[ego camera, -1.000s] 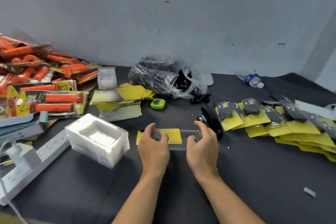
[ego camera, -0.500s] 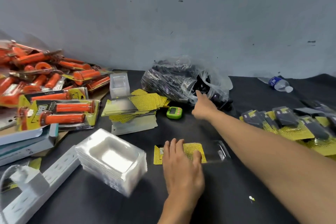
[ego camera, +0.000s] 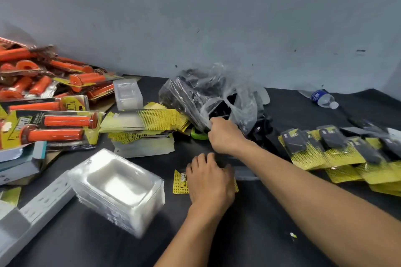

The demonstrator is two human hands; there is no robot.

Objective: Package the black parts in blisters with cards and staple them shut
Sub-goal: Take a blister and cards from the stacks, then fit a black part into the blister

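Blurred "PRO TAPER"-style logo on yellow card and orange-handle packs; water bottle label illegible

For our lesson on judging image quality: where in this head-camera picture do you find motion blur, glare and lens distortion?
Head view: motion blur smears the stack of clear blisters and the power strip. Head view: glare whitens those blisters' hollow and streaks the plastic bag. Head view: wide-angle stretch enlarges the right forearm near the frame's edge.
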